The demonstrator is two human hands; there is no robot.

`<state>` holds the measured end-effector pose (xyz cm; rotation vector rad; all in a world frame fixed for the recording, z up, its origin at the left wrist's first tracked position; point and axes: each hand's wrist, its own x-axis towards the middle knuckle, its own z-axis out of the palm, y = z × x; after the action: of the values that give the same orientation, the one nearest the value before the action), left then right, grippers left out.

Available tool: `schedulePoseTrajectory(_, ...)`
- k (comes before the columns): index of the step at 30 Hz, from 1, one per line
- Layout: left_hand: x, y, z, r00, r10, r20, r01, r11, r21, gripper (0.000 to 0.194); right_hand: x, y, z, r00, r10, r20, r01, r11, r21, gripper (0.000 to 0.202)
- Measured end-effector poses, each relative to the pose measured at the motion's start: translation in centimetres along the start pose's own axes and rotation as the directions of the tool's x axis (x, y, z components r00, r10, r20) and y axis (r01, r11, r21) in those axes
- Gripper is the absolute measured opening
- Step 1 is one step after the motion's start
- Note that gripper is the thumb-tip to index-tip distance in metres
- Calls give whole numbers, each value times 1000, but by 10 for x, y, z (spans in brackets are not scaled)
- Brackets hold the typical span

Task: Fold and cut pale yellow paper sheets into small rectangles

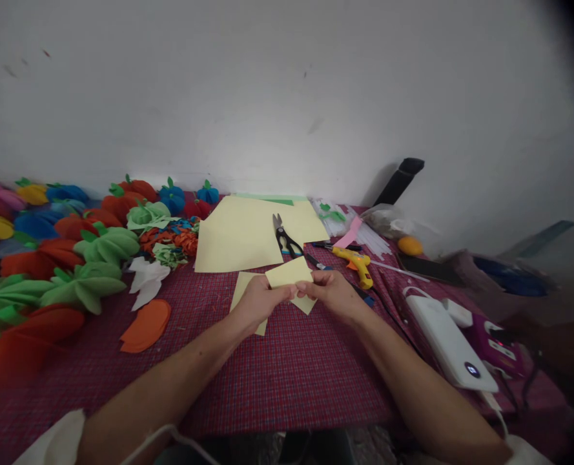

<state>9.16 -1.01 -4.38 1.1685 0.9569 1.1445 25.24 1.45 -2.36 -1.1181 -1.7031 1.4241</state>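
Over plaid cloth [287,381], left hand [256,301] and right hand [338,294] meet, pinching yellow paper [289,273].

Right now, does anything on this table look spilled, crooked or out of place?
Mainly the heap of colored scraps lying loose beside the pumpkin-shaped crafts; it looks like offcuts left unswept. The large yellow sheets also sit askew, their edges not lined up. I see no clear damage.

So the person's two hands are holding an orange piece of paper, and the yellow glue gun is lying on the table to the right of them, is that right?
Not quite: the paper held by the left hand and right hand is pale yellow, not orange, as the head view shows. The yellow glue gun does lie on the table to their right.
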Motion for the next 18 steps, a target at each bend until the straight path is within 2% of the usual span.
schedulePoseTrajectory(5,1,1,-1,999,-24,-32,25,1000,8,20,2,-5,-13,1000,16,-8,-16,999,-49,28)
schedulePoseTrajectory(7,1,5,-3,995,-42,-85,43,999,9,18,5,-5,-26,996,9,-90,-14,999,-51,27)
schedulePoseTrajectory(9,2,10,-5,989,-46,-138,47,999,7,17,7,-5,-39,975,-7,-222,5,1000,-11,25)
schedulePoseTrajectory(11,2,13,-6,987,-33,-158,34,999,8,14,8,-4,-46,958,-10,-286,22,999,39,24)
schedulePoseTrajectory(13,3,13,-6,990,-20,-140,20,1000,-7,14,8,-3,-43,968,7,-250,8,998,61,24)
schedulePoseTrajectory(18,2,5,-5,995,-72,-72,70,997,-25,22,3,0,-16,998,27,-48,-26,999,20,21)
